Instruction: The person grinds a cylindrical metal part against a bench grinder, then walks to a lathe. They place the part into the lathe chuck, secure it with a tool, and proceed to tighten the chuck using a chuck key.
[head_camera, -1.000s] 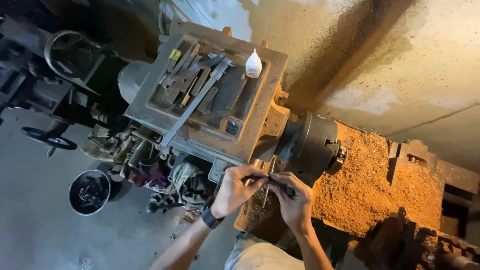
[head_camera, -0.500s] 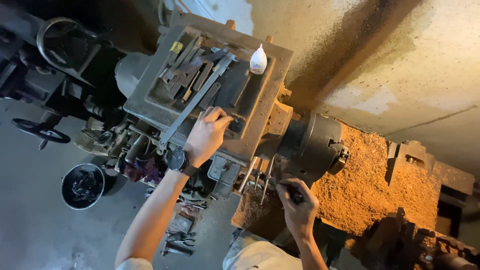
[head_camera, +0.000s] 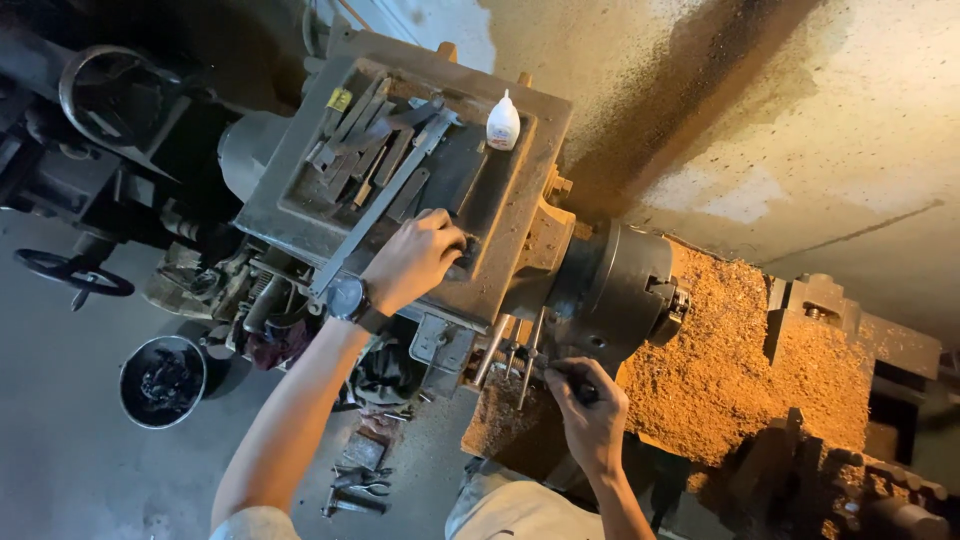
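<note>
Lathe (head_camera: 300, 260) fills the middle of the view, seen from above; its flat headstock top forms a shallow tray (head_camera: 520, 200) holding loose metal tools. Chuck (head_camera: 615, 290) projects to the right of the headstock. Sawdust (head_camera: 740, 360) lies in a thick orange heap over the bed beyond the chuck, reaching the tailstock (head_camera: 810, 310). Round black bucket (head_camera: 162, 380) stands on the floor to the left, well apart from both hands. Long flat steel bar (head_camera: 385, 200) lies diagonally across the tray among the other tools.

Left hand (head_camera: 415, 258), wristwatch on the wrist, rests on the tray's near edge, fingers curled over something dark there; what it grips cannot be told. Right hand (head_camera: 590, 405) sits below the chuck, just beside the levers (head_camera: 510, 350) hanging under the headstock, fingers closed on a small dark tool (head_camera: 570, 372), kind unclear. Small white squeeze bottle (head_camera: 503, 122) stands upright at the tray's far edge, apart from both hands.
</note>
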